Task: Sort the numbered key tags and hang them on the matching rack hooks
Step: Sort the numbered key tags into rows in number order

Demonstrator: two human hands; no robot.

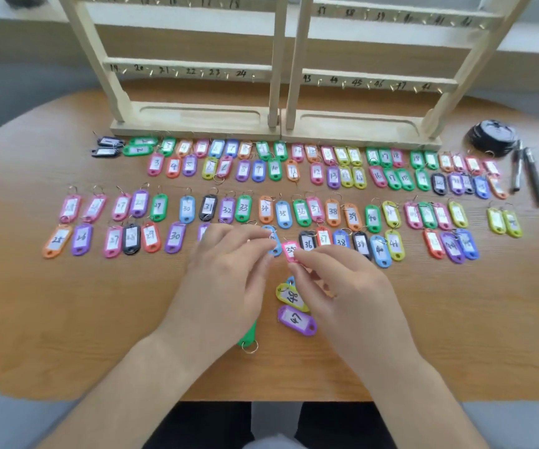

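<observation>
The right hand (352,296) pinches pink tag 35 (291,251). The left hand (226,267) curls its fingers over a blue tag (276,251); I cannot tell if it holds it.

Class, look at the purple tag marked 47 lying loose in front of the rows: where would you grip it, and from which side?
Probably pinch the purple tag 47 across its long edges, from above on the near side: it lies flat on the table, and yellow tag 48 crowds its far end.
</observation>
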